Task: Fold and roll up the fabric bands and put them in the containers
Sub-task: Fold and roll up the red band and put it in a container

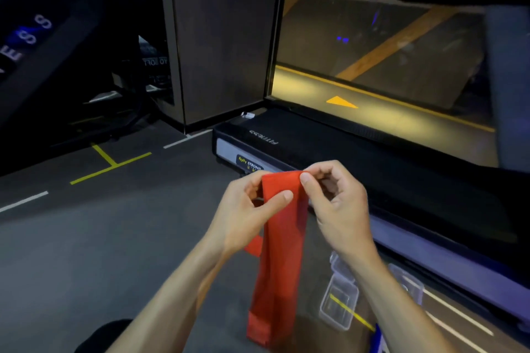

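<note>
Landmark: we place everything relative to the treadmill (358, 157).
Left of it: open grey floor (100, 238), only tape lines.
Just before its near edge: clear containers (339, 306) on the floor block low passes.
Above those: hanging red band (282, 252) crosses our reach.
Beyond it: glass wall (372, 51) closes off.

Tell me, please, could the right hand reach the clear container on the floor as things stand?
Probably yes, but not right away: the right hand and left hand are both pinching the top of the red band. The clear container sits open just below the right forearm, nothing covering it.
</note>
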{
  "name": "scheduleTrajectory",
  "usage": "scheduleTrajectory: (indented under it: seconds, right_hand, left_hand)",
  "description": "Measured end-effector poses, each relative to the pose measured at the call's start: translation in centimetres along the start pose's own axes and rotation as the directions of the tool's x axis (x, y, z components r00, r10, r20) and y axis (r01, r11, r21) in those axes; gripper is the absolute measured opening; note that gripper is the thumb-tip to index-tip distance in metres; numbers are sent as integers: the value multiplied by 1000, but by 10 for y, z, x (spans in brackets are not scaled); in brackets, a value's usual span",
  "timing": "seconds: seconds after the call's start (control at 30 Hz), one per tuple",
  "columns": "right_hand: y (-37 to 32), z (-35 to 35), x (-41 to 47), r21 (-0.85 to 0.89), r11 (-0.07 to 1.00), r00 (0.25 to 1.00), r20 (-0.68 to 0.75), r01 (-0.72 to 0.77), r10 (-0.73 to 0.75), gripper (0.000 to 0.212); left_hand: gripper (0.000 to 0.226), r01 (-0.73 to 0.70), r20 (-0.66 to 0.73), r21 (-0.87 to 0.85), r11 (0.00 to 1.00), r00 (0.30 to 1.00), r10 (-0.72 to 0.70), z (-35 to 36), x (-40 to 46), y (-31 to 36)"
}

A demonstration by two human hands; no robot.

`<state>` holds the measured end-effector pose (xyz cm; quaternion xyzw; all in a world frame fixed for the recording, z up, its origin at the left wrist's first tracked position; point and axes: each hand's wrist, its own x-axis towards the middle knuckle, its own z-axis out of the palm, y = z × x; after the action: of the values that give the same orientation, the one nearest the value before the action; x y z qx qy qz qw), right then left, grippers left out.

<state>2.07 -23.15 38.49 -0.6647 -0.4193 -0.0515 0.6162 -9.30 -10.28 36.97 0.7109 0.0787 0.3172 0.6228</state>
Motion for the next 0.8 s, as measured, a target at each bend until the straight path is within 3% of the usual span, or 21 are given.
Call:
scheduleTrajectory:
  seconds: [0.17,0.5,0.8]
  right_hand:
    - [-47,-14,29,55,997,998,-49,50,-47,10]
    - [-183,-50,106,192,980,995,-102,42,-22,9]
    - [-250,-65,139,96,994,990,-138,54,-40,11]
  left_hand:
    - [8,-159,-45,-12,987,986,158,-5,17,53]
    - [11,-446,-29,224,866,885,464,-16,70,211]
    - [19,-445,-51,208,871,885,464,-17,74,279]
